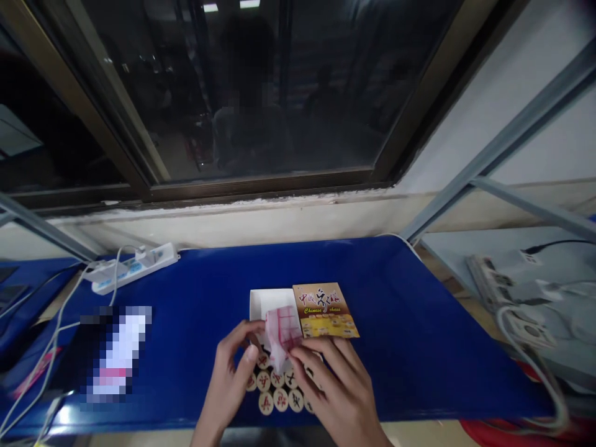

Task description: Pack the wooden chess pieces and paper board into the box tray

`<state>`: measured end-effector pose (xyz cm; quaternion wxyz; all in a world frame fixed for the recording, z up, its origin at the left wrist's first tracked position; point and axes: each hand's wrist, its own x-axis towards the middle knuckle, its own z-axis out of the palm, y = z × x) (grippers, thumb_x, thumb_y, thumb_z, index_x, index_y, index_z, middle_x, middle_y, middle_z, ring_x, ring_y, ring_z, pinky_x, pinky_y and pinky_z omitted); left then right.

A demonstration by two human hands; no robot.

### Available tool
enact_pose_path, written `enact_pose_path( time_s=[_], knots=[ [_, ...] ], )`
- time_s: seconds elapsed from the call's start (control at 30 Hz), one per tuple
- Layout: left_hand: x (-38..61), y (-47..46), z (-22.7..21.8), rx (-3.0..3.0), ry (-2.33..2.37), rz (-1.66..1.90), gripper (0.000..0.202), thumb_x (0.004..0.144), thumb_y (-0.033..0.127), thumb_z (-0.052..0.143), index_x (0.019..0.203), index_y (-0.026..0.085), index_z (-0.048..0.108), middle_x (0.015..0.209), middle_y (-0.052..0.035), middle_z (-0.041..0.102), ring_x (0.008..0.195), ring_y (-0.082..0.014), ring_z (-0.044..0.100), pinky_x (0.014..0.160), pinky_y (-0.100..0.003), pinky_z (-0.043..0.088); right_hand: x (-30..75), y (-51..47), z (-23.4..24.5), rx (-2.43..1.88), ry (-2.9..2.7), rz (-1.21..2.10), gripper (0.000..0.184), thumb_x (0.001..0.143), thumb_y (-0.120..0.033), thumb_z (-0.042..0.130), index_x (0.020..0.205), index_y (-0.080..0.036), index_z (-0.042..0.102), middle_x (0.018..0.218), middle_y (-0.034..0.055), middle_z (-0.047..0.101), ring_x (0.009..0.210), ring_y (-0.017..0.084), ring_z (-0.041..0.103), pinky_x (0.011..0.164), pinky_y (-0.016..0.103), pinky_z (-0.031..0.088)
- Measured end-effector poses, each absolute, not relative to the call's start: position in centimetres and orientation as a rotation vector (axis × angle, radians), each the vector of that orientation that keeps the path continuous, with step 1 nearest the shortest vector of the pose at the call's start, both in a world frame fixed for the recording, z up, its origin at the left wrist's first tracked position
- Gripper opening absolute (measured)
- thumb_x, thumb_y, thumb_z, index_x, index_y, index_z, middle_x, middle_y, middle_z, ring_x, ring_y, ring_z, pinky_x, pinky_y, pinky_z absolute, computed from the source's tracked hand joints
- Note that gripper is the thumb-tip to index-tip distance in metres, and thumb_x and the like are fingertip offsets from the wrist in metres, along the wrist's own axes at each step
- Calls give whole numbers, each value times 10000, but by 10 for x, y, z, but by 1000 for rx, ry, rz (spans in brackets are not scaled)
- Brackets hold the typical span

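A folded sheet [283,332], thin, pinkish white with red grid lines like a Chinese chess board, hangs between my hands. My right hand [338,382] pinches its lower right corner between thumb and fingers. On the other side, my left hand [235,360] is curved with thumb and index finger apart, the index fingertip at the sheet's left edge. Below lie round wooden Chinese chess pieces [280,399] in rows, with red or black characters; my right hand hides some. Behind the sheet is a white open box [261,299]. Its printed lid [325,307] lies to the right, reading "Chinese chess".
A blue table [209,273] bears all this. At the back left lies a white power strip [135,268] with cables. A blurred-out bright screen [121,351] is at the left. Metal frame bars [459,167] rise on the right, before a window [261,93].
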<state>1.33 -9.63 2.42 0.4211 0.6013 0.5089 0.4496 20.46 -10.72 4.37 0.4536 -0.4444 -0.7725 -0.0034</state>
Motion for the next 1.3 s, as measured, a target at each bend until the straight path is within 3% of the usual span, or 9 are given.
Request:
enact_pose_path(
  time_s=[0.13, 0.27, 0.43, 0.5, 0.6, 0.67, 0.83, 1.03, 1.3],
  knots=[
    [30, -113, 28, 1281, 1318, 1105, 515, 836, 565, 684, 1141, 153, 732, 1030, -115, 746, 916, -268, 670, 808, -332, 536, 203, -116, 43, -1061, -1943, -18, 168, 920, -86, 594, 1005, -193, 691, 879, 31, 679, 778, 163, 567, 698, 314, 447],
    [38, -114, 31, 1101, 1271, 1122, 450, 871, 536, 659, 1056, 138, 761, 907, -96, 767, 790, -231, 684, 773, -317, 548, 206, -123, 36, -1084, -1791, -25, 280, 884, -61, 636, 1107, -223, 686, 906, 25, 683, 801, 161, 594, 709, 305, 477],
    [36, -109, 34, 1092, 1286, 1092, 429, 878, 523, 658, 1020, 130, 758, 852, -89, 761, 737, -215, 676, 702, -284, 528, 208, -128, 22, -1339, -1444, 427, 516, 935, -251, 580, 1439, -249, 466, 1181, 102, 634, 789, 165, 606, 728, 335, 548],
    [36, -110, 33, 1146, 1277, 1064, 437, 885, 530, 642, 999, 123, 755, 823, -92, 745, 750, -224, 664, 672, -281, 519, 205, -127, 15, -1351, -1379, 661, 442, 940, -309, 580, 1374, -243, 530, 1080, 82, 674, 706, 147, 594, 648, 299, 542],
    [36, -111, 30, 1229, 1275, 1049, 439, 901, 538, 615, 949, 120, 742, 780, -84, 711, 730, -211, 625, 631, -266, 494, 202, -124, 6, -1342, -1295, 908, 209, 914, -371, 626, 1039, -215, 690, 786, 28, 673, 629, 136, 575, 550, 243, 492],
    [34, -113, 27, 1253, 1303, 1054, 419, 909, 533, 608, 882, 129, 717, 746, -62, 675, 678, -175, 577, 599, -242, 461, 202, -122, 3, -1328, -1221, 1024, 212, 893, -406, 648, 910, -200, 699, 690, 15, 638, 619, 139, 578, 536, 232, 482],
    [25, -115, 21, 1240, 1391, 1099, 439, 930, 535, 580, 718, 151, 611, 628, 6, 526, 577, -110, 438, 526, -204, 362, 208, -120, -2, -1337, -1079, 1129, 280, 854, -463, 682, 953, -203, 710, 704, 20, 641, 684, 167, 624, 588, 249, 522],
    [19, -112, 21, 1268, 1441, 1123, 441, 937, 537, 569, 728, 151, 616, 621, 10, 522, 573, -108, 429, 521, -207, 350, 208, -117, -4, -1362, -1122, 1118, 372, 836, -489, 698, 1076, -206, 716, 843, 64, 706, 727, 176, 644, 615, 265, 547],
    [22, -110, 21, 1327, 1510, 1140, 401, 916, 516, 605, 815, 145, 721, 536, 21, 516, 515, -111, 443, 505, -216, 351, 212, -105, 3, -1375, -1183, 986, 251, 820, -454, 706, 804, -204, 722, 681, 13, 619, 574, 126, 523, 506, 231, 452]
  ],
)
